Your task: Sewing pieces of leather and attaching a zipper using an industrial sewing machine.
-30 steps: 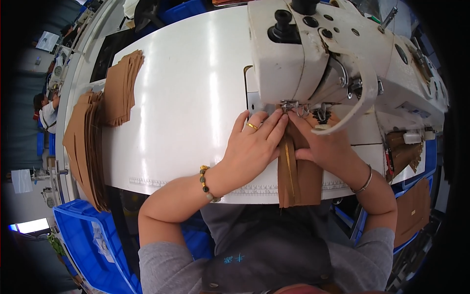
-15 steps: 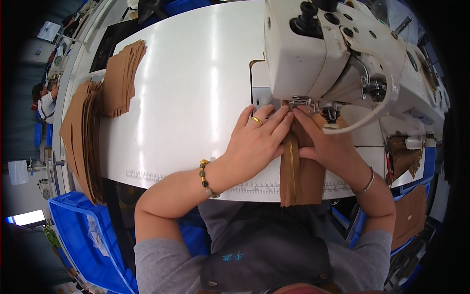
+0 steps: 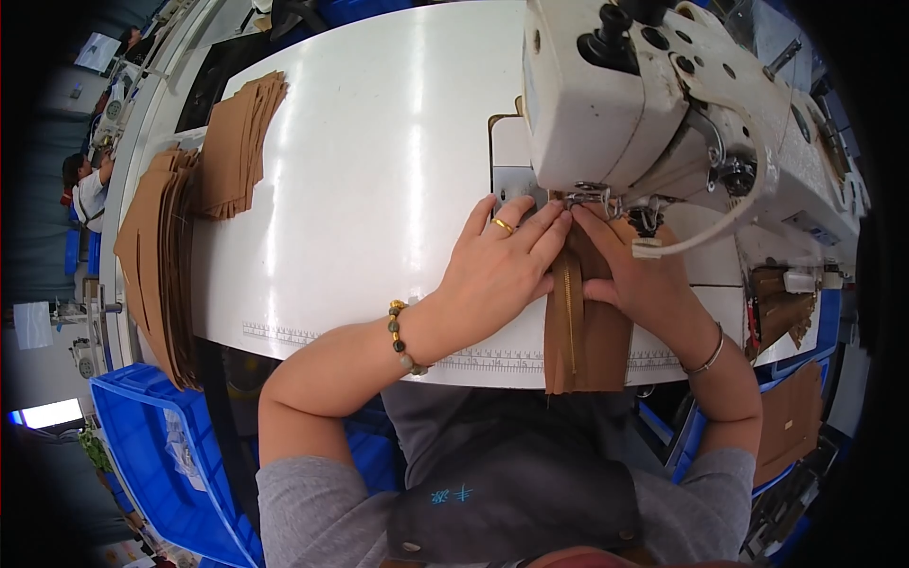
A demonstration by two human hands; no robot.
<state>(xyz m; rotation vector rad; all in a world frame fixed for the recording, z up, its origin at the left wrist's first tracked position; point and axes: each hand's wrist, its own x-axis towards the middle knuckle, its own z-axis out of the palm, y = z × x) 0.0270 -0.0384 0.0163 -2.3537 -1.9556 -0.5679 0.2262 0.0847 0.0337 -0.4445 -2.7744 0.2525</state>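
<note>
We cannot see the needle point: the sewing machine (image 3: 606,104) head covers it. The brown zippered piece (image 3: 579,322) is partly hidden beneath both hands by the machine. The machine's top is cut by the frame edge.

I see a tan brown fabric piece (image 3: 587,331) with gold zipper (image 3: 569,303), cream sewing machine (image 3: 615,95), white table (image 3: 379,170), blue bins (image 3: 151,445).
</note>
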